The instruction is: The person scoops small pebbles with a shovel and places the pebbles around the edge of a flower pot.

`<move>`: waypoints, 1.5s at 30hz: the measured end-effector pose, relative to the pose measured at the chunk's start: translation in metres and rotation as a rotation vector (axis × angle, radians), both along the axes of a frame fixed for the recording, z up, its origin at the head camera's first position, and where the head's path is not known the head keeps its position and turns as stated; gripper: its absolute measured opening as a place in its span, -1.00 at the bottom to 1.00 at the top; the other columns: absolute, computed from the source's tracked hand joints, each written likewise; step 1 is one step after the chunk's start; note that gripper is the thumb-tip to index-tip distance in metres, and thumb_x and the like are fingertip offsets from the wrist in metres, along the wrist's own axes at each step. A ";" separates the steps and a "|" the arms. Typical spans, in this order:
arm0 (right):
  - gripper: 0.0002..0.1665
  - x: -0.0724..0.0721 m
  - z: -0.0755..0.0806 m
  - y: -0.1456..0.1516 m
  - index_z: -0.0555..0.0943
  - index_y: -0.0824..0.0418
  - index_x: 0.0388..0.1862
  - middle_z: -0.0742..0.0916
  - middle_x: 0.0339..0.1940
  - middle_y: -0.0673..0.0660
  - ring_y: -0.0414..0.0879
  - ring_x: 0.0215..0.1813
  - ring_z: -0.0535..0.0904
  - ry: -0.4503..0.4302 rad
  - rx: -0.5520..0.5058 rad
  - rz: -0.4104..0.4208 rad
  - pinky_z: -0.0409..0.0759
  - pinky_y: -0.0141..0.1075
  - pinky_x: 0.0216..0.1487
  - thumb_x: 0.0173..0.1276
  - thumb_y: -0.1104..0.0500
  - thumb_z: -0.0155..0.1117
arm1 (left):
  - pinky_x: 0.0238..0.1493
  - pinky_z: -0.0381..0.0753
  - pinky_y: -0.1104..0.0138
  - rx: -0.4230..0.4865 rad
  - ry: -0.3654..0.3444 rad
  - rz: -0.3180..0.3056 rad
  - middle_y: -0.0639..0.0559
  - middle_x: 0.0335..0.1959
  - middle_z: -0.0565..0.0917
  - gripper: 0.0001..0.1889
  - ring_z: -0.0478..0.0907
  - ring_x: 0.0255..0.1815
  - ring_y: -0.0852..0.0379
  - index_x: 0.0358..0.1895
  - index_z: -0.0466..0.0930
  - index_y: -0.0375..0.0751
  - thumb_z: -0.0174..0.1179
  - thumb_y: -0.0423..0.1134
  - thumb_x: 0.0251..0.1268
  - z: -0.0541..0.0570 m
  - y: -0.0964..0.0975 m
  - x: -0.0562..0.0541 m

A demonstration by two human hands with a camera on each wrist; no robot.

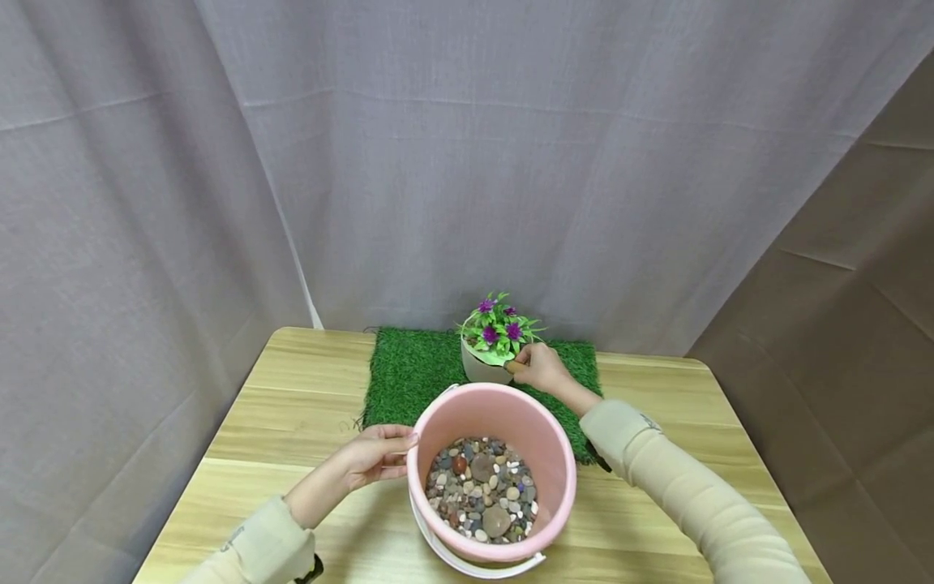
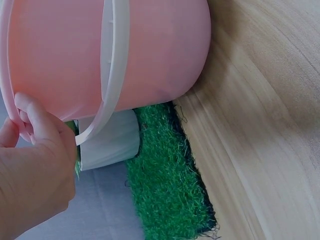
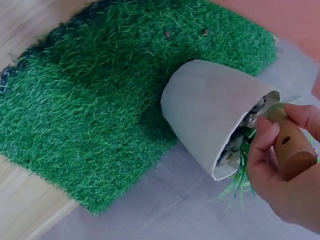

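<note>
A pink bucket (image 1: 490,397) with a white handle (image 2: 116,60) stands at the table's front, with many mixed pebbles (image 1: 481,491) in its bottom. My left hand (image 1: 374,456) pinches the bucket's rim on its left side. Beyond the bucket, my right hand (image 1: 543,369) holds a small trowel by its wooden handle (image 3: 292,145). The trowel's pale green blade (image 1: 490,356) lies over the near rim of a white flowerpot (image 3: 212,110). In that pot grows a leafy plant with purple flowers (image 1: 490,333), and grey stones (image 3: 232,145) show at its mouth in the right wrist view.
The pot stands on a green artificial grass mat (image 1: 409,369), which covers the back middle of the wooden table (image 1: 292,422). Two small brown bits lie on the mat (image 3: 100,100) in the right wrist view. Grey curtains (image 1: 467,178) hang behind the table's back edge.
</note>
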State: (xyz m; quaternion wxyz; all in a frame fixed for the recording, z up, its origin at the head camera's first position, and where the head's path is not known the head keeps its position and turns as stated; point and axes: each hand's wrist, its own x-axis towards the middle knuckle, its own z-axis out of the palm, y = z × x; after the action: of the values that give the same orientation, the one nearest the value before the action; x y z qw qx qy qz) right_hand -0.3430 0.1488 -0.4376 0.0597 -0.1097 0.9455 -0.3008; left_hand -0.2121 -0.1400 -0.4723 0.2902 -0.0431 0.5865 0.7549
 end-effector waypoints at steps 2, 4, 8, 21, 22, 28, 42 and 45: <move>-0.76 -0.001 0.002 -0.001 0.62 0.43 -0.25 0.70 -0.40 0.24 -0.14 -0.53 0.50 -0.035 -0.045 -0.013 0.57 -0.39 -0.53 0.07 0.34 0.30 | -0.16 0.76 0.44 0.002 0.000 -0.002 0.09 -0.38 0.67 -0.71 0.65 -0.33 0.26 0.01 0.45 -0.39 0.17 -0.32 0.28 0.000 0.000 0.000; -0.83 -0.001 0.005 -0.002 0.62 0.45 -0.36 0.67 -0.57 0.18 -0.18 -0.64 0.44 -0.073 -0.108 -0.021 0.52 -0.44 -0.59 0.14 0.31 0.26 | -0.16 0.76 0.44 0.006 0.000 -0.008 0.08 -0.38 0.67 -0.72 0.64 -0.33 0.26 0.00 0.46 -0.37 0.18 -0.32 0.27 0.000 0.001 0.000; -0.77 -0.005 0.011 -0.002 0.59 0.44 -0.60 0.47 -0.85 -0.07 -0.27 -0.75 0.31 -0.145 -0.243 -0.033 0.39 -0.51 -0.66 0.18 0.30 0.23 | -0.14 0.76 0.42 0.016 0.003 -0.017 0.08 -0.38 0.66 -0.76 0.65 -0.32 0.25 -0.04 0.48 -0.34 0.18 -0.33 0.27 0.000 0.002 0.001; -0.79 -0.009 0.027 0.002 0.60 0.45 -0.44 0.60 -0.73 -0.01 -0.28 -0.71 0.30 -0.362 -0.418 0.035 0.40 -0.52 -0.60 0.26 0.27 0.20 | -0.14 0.76 0.42 -0.002 0.005 -0.009 0.08 -0.38 0.66 -0.73 0.65 -0.32 0.25 -0.01 0.47 -0.37 0.16 -0.34 0.28 0.001 0.004 0.001; -0.76 -0.008 0.028 0.004 0.60 0.46 -0.42 0.61 -0.72 -0.02 -0.28 -0.70 0.31 -0.375 -0.432 0.053 0.41 -0.52 -0.59 0.28 0.25 0.20 | -0.14 0.76 0.42 -0.001 0.005 -0.010 0.09 -0.38 0.66 -0.74 0.65 -0.33 0.26 -0.02 0.47 -0.36 0.16 -0.34 0.28 0.001 0.004 0.001; -0.68 0.005 0.041 0.013 0.59 0.53 -0.19 0.66 -0.62 -0.05 -0.25 -0.59 0.42 -0.350 -0.386 0.137 0.51 -0.51 -0.54 0.27 0.23 0.19 | -0.15 0.76 0.43 -0.003 0.002 -0.009 0.09 -0.39 0.67 -0.73 0.65 -0.33 0.26 -0.01 0.47 -0.37 0.17 -0.33 0.28 0.002 0.005 0.001; -0.77 0.047 0.058 0.032 0.64 0.36 -0.19 0.72 -0.35 0.34 -0.27 -0.51 0.53 -0.143 -0.277 0.496 0.61 -0.49 -0.48 0.26 0.21 0.28 | -0.17 0.76 0.45 -0.002 0.002 -0.007 0.10 -0.39 0.69 -0.75 0.65 -0.35 0.29 -0.02 0.49 -0.34 0.15 -0.30 0.30 0.003 0.001 0.000; -0.83 0.055 0.057 0.031 0.64 0.35 -0.26 0.73 -0.39 0.23 -0.30 -0.49 0.52 -0.110 -0.225 0.569 0.60 -0.51 -0.47 0.22 0.26 0.29 | -0.18 0.76 0.46 -0.003 -0.003 -0.003 0.10 -0.39 0.69 -0.72 0.66 -0.35 0.29 0.02 0.47 -0.36 0.15 -0.31 0.30 0.002 0.002 0.001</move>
State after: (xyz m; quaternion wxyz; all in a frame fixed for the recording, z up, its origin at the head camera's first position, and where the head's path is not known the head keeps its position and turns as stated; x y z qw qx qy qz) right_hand -0.2878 0.1802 -0.3802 0.1800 -0.3595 0.8330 -0.3802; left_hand -0.2111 -0.1385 -0.4702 0.2923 -0.0440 0.5874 0.7534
